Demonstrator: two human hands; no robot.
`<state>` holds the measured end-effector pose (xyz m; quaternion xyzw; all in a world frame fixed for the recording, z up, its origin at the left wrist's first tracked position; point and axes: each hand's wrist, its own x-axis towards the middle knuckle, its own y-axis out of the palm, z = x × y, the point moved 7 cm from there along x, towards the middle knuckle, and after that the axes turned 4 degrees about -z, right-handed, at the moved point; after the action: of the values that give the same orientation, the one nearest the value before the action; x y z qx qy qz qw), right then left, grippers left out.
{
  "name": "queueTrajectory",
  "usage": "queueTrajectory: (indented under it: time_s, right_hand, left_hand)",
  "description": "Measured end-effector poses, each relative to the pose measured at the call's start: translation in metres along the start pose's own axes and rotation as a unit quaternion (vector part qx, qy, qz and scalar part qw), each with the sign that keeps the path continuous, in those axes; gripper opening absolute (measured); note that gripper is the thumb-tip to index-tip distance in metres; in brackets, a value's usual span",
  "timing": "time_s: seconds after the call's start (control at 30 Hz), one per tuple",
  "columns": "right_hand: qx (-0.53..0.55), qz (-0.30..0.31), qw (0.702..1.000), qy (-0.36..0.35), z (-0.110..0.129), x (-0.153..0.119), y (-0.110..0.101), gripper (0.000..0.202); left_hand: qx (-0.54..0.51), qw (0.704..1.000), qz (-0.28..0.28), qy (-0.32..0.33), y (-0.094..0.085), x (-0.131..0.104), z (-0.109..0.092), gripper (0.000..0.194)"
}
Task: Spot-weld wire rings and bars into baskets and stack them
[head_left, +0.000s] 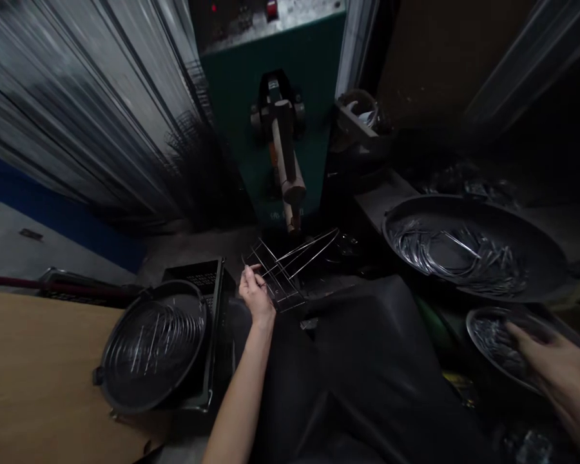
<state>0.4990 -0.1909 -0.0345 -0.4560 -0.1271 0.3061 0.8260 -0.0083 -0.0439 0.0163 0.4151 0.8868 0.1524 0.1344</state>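
My left hand [257, 293] is closed on a bent metal wire frame [283, 274], pinching it at its left side. The frame lies tilted below the electrode arm of a green spot welding machine [314, 84], just above my dark-covered lap. Over at the right, my right hand [553, 361] reaches into a round metal bowl [473, 316] filled with small shiny metal pieces [497, 345]. Its fingers dip among the pieces and are blurred, so whether they grip one cannot be made out.
Behind the bowl sits a wide dark pan [551, 258] with many bent wires. On the left, a round black tray [109, 380] of wire rings rests on a dark crate [215, 322]. Cardboard [38, 367] lies at the lower left. Long metal rods [101, 96] stand behind.
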Motion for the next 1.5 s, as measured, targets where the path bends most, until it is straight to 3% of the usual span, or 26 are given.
queueTrajectory:
  time_s: [0.1,0.23,0.37,0.5,0.63,0.77,1.1,1.5]
  right_hand:
    - [0.244,0.050,0.965,0.082,0.040,-0.028,0.023,0.027]
    - [0.428,0.217,0.877,0.036,0.136,-0.065,0.065,0.023]
    - [0.468,0.286,0.836,-0.031,0.222,-0.091,0.090,0.033]
    - [0.495,0.316,0.808,-0.041,0.275,-0.104,0.112,0.024]
    - [0.522,0.322,0.790,0.017,0.294,-0.110,0.135,0.017]
    - [0.536,0.336,0.773,0.043,0.304,-0.117,0.144,0.024]
    - [0.587,0.338,0.727,0.113,0.314,-0.126,0.148,0.030]
    - [0.582,0.345,0.723,0.139,0.317,-0.132,0.144,0.025]
  left_hand:
    - [-0.002,1.000,-0.011,0.000,-0.002,0.006,-0.002,0.040]
    - [-0.008,1.000,-0.022,-0.005,-0.002,0.010,-0.004,0.041]
    - [-0.005,1.000,-0.025,-0.005,-0.004,0.014,-0.004,0.042]
    - [-0.008,1.000,-0.030,-0.005,-0.008,0.021,-0.001,0.044]
    - [-0.014,0.999,-0.035,-0.014,-0.012,0.030,0.005,0.042]
    - [-0.022,0.999,-0.042,-0.020,-0.016,0.035,0.012,0.041]
    - [-0.011,0.999,-0.040,-0.005,-0.016,0.036,0.020,0.041]
    - [0.014,0.999,-0.040,-0.009,-0.012,0.035,0.016,0.041]
